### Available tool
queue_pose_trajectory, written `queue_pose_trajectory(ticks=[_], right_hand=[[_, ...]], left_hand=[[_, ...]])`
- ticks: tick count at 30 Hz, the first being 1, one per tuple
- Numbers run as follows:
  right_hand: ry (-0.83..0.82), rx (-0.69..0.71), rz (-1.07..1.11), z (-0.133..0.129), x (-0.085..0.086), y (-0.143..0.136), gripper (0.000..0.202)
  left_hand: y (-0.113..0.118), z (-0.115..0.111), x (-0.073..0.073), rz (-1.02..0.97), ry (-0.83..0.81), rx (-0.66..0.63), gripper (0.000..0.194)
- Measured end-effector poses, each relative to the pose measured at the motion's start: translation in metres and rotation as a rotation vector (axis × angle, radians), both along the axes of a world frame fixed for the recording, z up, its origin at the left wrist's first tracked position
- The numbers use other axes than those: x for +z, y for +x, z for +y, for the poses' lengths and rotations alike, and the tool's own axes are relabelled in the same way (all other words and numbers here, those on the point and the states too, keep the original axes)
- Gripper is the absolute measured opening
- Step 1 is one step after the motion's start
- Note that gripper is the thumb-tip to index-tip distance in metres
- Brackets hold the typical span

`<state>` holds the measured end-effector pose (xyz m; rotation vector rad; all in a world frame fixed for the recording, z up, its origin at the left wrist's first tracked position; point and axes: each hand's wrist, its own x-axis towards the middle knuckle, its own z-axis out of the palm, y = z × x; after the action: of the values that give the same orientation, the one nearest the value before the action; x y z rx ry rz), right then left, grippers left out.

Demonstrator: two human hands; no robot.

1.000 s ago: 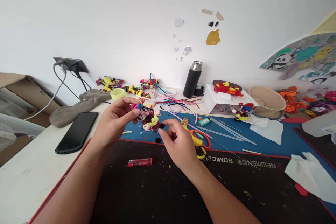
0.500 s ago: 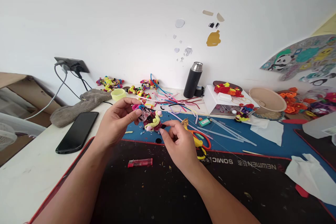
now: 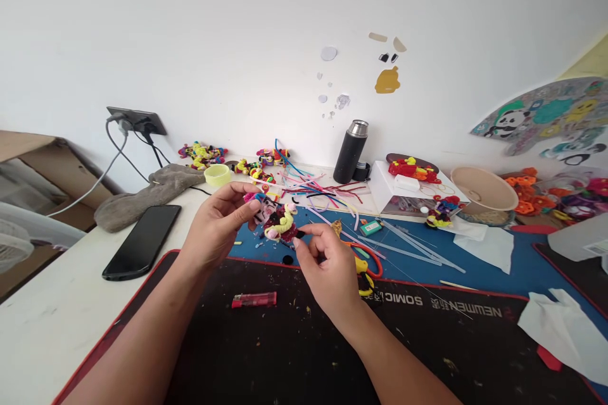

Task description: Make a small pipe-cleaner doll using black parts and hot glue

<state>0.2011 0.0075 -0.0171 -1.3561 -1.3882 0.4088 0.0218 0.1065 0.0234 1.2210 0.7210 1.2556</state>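
A small pipe-cleaner doll, with a pale face, yellow arms and a dark red body, is held up over the mat between my two hands. My left hand pinches it by the colourful head end, thumb in front. At the other end, the thumb and fingertips of my right hand close on the doll's dark foot. On the black mat below lies a red lighter. Beside my right hand are scissors with yellow and orange on them, partly hidden by the hand.
Loose pipe cleaners are strewn at the back, near a black thermos. A phone lies at left by a roll of tape. Glue sticks, a white box and crumpled tissue are on the right.
The whole view has shifted slightly, so objects sit a little lower. Both hands keep their hold on the doll, which is turned only slightly.
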Motion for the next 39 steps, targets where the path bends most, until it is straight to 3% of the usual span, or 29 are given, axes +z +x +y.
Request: queue_pose_trajectory(ticks=[31,39], right_hand=[[0.041,0.012,-0.027,-0.0009,-0.0005,0.0005,0.011],[-0.018,0.062,-0.005,-0.0010,-0.0003,0.0016,0.016]], left_hand=[[0.0050,-0.0014,0.0023,-0.055,-0.050,-0.026,0.033],[0.0029,-0.0001,0.0003,-0.046,-0.036,-0.017,0.030]])
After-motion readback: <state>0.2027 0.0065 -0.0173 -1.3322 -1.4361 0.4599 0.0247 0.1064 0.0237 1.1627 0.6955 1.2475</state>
